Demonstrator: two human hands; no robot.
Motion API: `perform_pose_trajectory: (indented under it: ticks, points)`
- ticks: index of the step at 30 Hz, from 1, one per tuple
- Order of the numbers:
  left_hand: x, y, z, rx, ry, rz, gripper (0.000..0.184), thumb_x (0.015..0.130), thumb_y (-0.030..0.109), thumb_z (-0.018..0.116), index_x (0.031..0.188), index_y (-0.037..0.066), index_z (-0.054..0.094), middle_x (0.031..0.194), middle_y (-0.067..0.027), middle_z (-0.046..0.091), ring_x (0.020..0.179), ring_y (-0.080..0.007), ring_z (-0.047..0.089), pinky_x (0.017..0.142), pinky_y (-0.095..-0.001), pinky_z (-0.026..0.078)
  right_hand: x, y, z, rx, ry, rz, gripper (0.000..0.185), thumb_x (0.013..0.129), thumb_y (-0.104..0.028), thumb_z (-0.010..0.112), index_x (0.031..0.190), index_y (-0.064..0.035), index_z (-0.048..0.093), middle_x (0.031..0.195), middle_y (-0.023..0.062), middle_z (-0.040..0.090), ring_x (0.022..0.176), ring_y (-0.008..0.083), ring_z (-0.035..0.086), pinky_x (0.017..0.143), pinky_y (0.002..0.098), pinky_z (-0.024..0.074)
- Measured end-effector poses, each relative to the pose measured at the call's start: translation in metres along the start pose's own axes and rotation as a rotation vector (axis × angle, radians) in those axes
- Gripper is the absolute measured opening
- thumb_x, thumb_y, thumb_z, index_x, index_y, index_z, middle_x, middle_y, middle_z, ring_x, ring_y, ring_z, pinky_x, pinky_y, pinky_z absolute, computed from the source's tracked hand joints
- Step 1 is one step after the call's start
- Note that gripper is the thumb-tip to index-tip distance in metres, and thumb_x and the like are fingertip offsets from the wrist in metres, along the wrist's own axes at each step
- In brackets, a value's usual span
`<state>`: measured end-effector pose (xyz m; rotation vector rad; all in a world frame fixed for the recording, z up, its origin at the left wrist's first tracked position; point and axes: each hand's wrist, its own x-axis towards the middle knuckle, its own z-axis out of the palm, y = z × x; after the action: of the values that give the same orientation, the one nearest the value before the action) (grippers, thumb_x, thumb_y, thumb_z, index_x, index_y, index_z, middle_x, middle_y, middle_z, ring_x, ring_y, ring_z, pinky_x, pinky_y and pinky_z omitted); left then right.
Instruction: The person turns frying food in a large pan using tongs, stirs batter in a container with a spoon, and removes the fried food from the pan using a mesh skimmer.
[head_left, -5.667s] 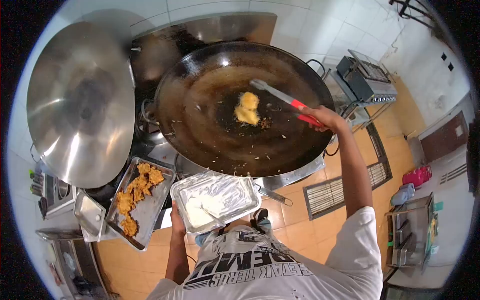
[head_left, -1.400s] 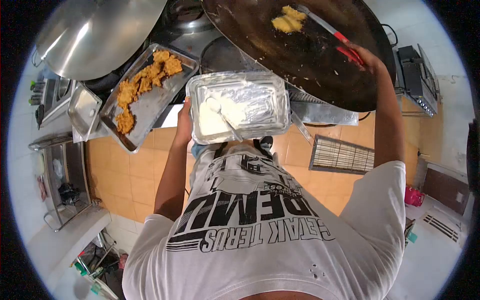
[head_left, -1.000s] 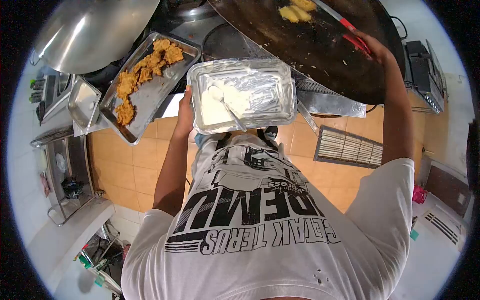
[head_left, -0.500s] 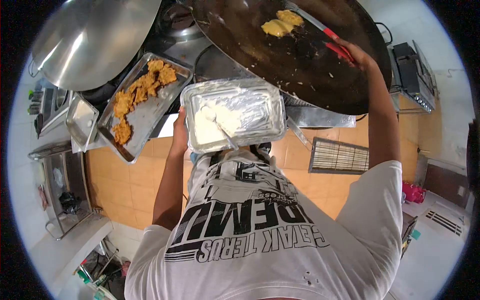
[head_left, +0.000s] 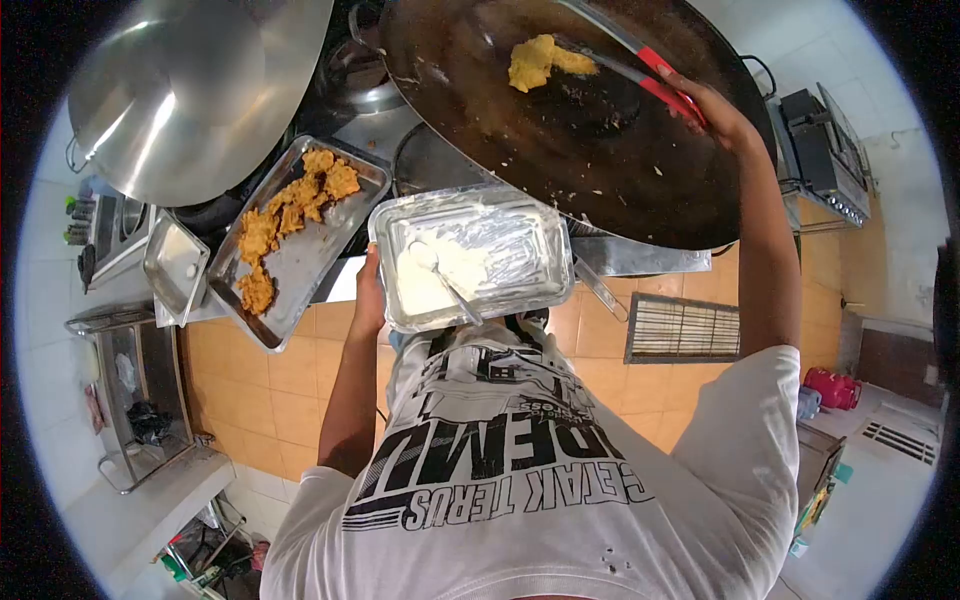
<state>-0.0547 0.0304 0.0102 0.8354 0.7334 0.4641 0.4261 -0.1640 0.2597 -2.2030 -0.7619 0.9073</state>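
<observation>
My left hand (head_left: 369, 290) holds the left edge of a metal tray (head_left: 520, 240) with white batter and a spoon (head_left: 447, 283) in it. My right hand (head_left: 705, 112) grips red-handled tongs (head_left: 655, 85) over a large dark wok (head_left: 660, 180). The tongs' two arms are spread apart; the lower tip is beside the yellow frying food (head_left: 540, 62), the upper one runs past the frame's top edge. Browned fried pieces (head_left: 285, 222) lie in a metal tray (head_left: 312, 258) left of the batter tray.
A big metal lid or pan (head_left: 200, 90) fills the upper left. Beside the fried pieces is a small metal tray (head_left: 172, 265). An oven (head_left: 825, 150) stands at the right, a floor grate (head_left: 685, 328) lies below the wok, and a long handle (head_left: 602, 290) sticks out beside the batter tray.
The tongs, closed half a second ago, are now spread apart. The yellow food has shifted and turned in the wok. The whole view has moved slightly; my left hand still holds the batter tray.
</observation>
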Motion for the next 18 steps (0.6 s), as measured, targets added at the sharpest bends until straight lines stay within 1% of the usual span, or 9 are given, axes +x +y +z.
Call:
perform_pose_trajectory:
  ticks: [1, 6, 9, 10, 13, 17, 18]
  points:
    - [0.0, 0.0, 0.0, -0.005, 0.012, 0.005, 0.049, 0.097, 0.04, 0.036, 0.119, -0.001, 0.052, 0.112, -0.009, 0.059, 0.1, -0.0162, 0.057, 0.088, -0.0304, 0.045, -0.003, -0.003, 0.0, -0.011, -0.011, -0.01, 0.062, 0.077, -0.069, 0.053, 0.075, -0.0071, 0.058, 0.06, -0.0028, 0.05, 0.044, 0.0032, 0.043, 0.039, 0.0185, 0.0305]
    - [0.001, -0.001, 0.001, -0.012, 0.045, 0.007, 0.049, 0.097, 0.04, 0.037, 0.12, -0.001, 0.051, 0.112, -0.0087, 0.059, 0.099, -0.0165, 0.057, 0.088, -0.0307, 0.045, -0.025, -0.019, 0.009, -0.046, -0.038, -0.06, 0.058, 0.079, -0.066, 0.053, 0.074, -0.0079, 0.057, 0.06, -0.0025, 0.05, 0.045, 0.0042, 0.043, 0.041, 0.0194, 0.0307]
    - [0.004, -0.005, -0.005, -0.063, 0.014, -0.01, 0.049, 0.098, 0.04, 0.036, 0.12, -0.001, 0.051, 0.113, -0.0088, 0.058, 0.1, -0.0167, 0.057, 0.088, -0.031, 0.045, -0.039, -0.029, 0.02, 0.011, -0.07, -0.089, 0.057, 0.08, -0.064, 0.052, 0.071, -0.0081, 0.056, 0.058, -0.0026, 0.049, 0.044, 0.0046, 0.042, 0.04, 0.0204, 0.0303]
    - [0.005, -0.005, -0.005, -0.064, 0.005, -0.013, 0.049, 0.098, 0.04, 0.036, 0.121, -0.001, 0.05, 0.113, -0.0092, 0.058, 0.101, -0.017, 0.056, 0.089, -0.0314, 0.045, -0.046, -0.033, 0.026, 0.01, -0.023, -0.119, 0.056, 0.081, -0.063, 0.052, 0.069, -0.0084, 0.055, 0.055, -0.0033, 0.047, 0.042, 0.0047, 0.04, 0.039, 0.0204, 0.0287]
    - [0.002, -0.001, -0.004, -0.015, -0.029, -0.02, 0.049, 0.098, 0.04, 0.036, 0.122, -0.001, 0.049, 0.114, -0.0096, 0.058, 0.102, -0.0175, 0.056, 0.09, -0.0318, 0.044, -0.055, -0.039, 0.035, 0.013, -0.051, -0.066, 0.056, 0.081, -0.063, 0.052, 0.067, -0.0088, 0.054, 0.052, -0.0039, 0.045, 0.039, 0.0047, 0.039, 0.038, 0.0201, 0.028]
    - [0.003, -0.003, -0.003, -0.069, 0.01, -0.016, 0.05, 0.097, 0.041, 0.036, 0.122, -0.001, 0.049, 0.114, -0.0101, 0.058, 0.101, -0.0181, 0.057, 0.089, -0.0314, 0.045, -0.057, -0.036, 0.042, -0.001, -0.077, -0.097, 0.055, 0.081, -0.062, 0.053, 0.067, -0.009, 0.055, 0.051, -0.0038, 0.045, 0.04, 0.0042, 0.04, 0.038, 0.0191, 0.0276]
    - [0.002, -0.001, 0.0, -0.07, 0.012, -0.019, 0.051, 0.097, 0.041, 0.036, 0.122, -0.001, 0.049, 0.114, -0.0101, 0.058, 0.101, -0.0183, 0.057, 0.089, -0.0313, 0.045, -0.06, -0.036, 0.041, 0.009, -0.046, -0.091, 0.055, 0.081, -0.062, 0.054, 0.067, -0.0091, 0.055, 0.051, -0.0038, 0.045, 0.04, 0.0043, 0.04, 0.038, 0.0192, 0.0279]
